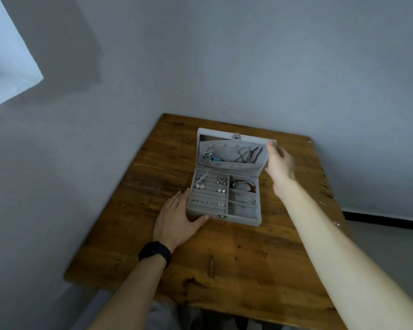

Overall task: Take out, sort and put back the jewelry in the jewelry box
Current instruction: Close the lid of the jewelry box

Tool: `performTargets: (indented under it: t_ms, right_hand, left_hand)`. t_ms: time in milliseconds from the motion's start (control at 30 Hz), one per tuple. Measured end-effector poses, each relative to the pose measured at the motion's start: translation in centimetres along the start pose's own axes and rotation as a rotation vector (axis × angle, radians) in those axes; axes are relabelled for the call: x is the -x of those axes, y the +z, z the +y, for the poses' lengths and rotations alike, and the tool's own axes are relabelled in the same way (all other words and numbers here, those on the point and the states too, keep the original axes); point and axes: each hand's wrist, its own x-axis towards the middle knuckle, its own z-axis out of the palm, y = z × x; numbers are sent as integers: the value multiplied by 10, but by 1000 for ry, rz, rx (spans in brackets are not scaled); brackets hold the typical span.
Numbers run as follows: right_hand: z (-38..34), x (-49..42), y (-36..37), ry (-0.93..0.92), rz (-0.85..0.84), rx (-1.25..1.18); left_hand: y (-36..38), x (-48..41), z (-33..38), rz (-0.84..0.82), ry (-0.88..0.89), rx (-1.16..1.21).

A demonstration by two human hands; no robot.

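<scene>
- Our open grey velvet jewelry box sits on the far middle of the brown wooden table, with its lid raised towards the wall.
- Small silver earrings sit in the left ring rolls, and a brown beaded bracelet lies in the top right compartment. Tangled chains hang in the lid pocket.
- Our left hand rests at the near left corner, fingers straight along the side wall and thumb spread along the front.
- Our right hand reaches the lid's upper right corner. It is blurred, so we cannot tell whether the fingertips pinch or merely touch it.
- A black wristwatch is on the left wrist.
- A small brownish stick-shaped object lies nearer us, too small to identify.
- The table's near edge is cut off.
</scene>
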Motion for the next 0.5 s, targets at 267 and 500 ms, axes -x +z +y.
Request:
performTargets:
  t_ms: [267, 500]
  right_hand:
    - [32, 72, -26, -47, -26, 113]
    - [95, 101, -37, -79, -50, 222]
  left_hand:
    - [-7, 12, -6, -23, -153, 531]
    - [-25, 8, 16, -46, -383, 866]
